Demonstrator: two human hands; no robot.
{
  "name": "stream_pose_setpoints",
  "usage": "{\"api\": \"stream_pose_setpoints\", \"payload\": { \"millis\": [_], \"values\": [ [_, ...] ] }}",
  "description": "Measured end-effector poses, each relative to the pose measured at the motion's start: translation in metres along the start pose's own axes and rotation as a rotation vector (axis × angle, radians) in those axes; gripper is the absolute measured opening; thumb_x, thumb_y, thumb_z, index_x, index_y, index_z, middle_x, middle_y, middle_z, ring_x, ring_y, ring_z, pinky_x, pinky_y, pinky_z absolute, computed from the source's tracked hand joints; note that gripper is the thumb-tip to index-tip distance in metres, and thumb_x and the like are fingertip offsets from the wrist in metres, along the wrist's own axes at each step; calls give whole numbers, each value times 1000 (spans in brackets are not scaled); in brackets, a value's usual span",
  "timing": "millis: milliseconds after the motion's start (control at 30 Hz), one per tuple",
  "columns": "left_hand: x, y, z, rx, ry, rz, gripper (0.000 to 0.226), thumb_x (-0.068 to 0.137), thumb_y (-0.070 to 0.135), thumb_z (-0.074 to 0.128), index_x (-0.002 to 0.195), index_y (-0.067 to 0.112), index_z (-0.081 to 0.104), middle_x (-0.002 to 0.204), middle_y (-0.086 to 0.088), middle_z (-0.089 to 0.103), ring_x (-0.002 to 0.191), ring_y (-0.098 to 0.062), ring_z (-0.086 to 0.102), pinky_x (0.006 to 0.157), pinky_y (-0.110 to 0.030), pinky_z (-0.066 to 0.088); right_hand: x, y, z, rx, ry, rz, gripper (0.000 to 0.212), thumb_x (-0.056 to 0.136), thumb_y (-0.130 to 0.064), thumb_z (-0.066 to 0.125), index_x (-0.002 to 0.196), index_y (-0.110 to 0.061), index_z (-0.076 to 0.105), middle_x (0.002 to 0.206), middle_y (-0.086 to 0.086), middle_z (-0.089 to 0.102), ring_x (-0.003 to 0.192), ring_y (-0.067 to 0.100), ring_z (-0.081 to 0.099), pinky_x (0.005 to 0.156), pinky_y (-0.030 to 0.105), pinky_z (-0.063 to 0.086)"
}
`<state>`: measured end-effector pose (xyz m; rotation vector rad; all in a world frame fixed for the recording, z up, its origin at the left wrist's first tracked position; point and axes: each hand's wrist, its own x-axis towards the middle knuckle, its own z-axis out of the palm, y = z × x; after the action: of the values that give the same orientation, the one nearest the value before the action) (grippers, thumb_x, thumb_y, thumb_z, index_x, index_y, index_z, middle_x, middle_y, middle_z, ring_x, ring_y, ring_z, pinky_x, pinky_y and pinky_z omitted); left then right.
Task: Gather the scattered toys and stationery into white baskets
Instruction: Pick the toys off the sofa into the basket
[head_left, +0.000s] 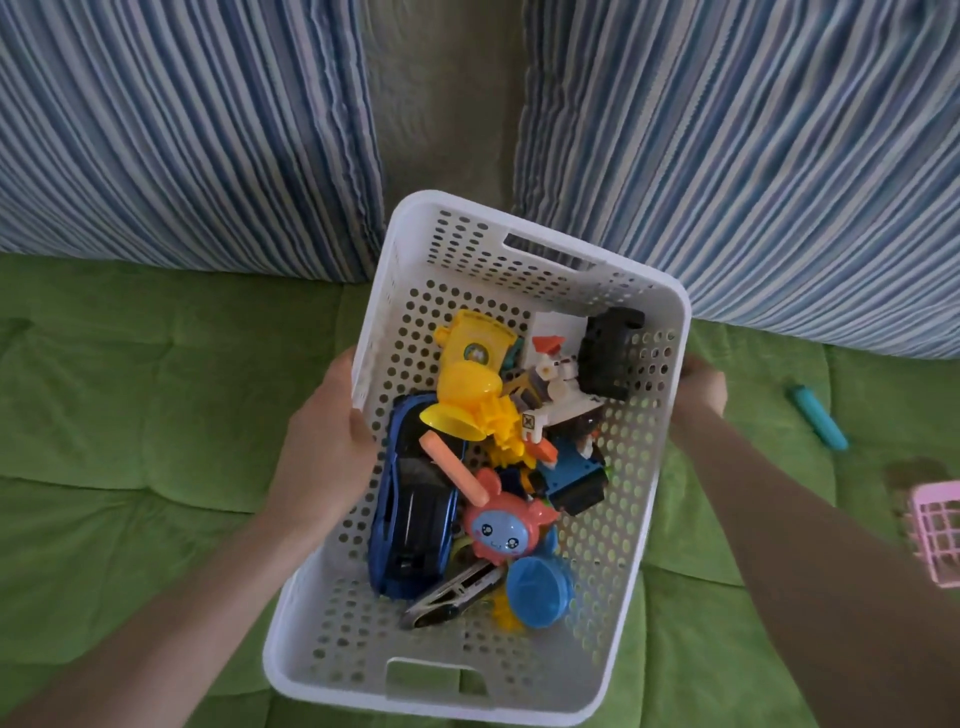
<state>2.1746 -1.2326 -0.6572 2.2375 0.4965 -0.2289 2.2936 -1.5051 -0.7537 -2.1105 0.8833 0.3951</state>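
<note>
Item: white perforated plastic basket (467, 249), toy-filled, over the green quilted cover (130, 415).
My left hand (322, 441) grips the basket's left rim, thumb inside.
My right hand (698, 389) is at the basket's right wall. Its fingers are hidden, so I cannot tell the grip.
Outstanding: teal plastic marker (820, 417), right of the basket, nearer my right hand, long axis slanting with its far end toward the basket.

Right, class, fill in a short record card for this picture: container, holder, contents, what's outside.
container: white basket
held by: left hand and right hand, one per long side
contents: blue car, yellow toy, other small toys
outside: teal pen and pink basket on the green cover
</note>
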Motion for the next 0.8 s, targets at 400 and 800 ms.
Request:
{"api": "stream_pose_setpoints", "payload": {
  "millis": [400, 800],
  "values": [
    [-11, 11, -5, 10, -28, 25, 52, 93, -7, 33, 140, 12, 33, 128, -7, 53, 99, -7, 45, 84, -16, 36, -52, 16, -55, 168, 357, -252, 20, 90, -5, 49, 105, -4, 62, 100, 8, 65, 88, 14, 55, 76, 14, 42],
    [-27, 21, -11, 21, -48, 96, 52, 90, -10, 35, 138, 10, 36, 120, -12, 56, 94, -13, 46, 80, -21, 39, -167, -36, -16, 285, -84, -453, 22, 91, -10, 54, 112, -12, 61, 97, -8, 61, 85, 3, 57, 70, 4, 45]
  ]
}}
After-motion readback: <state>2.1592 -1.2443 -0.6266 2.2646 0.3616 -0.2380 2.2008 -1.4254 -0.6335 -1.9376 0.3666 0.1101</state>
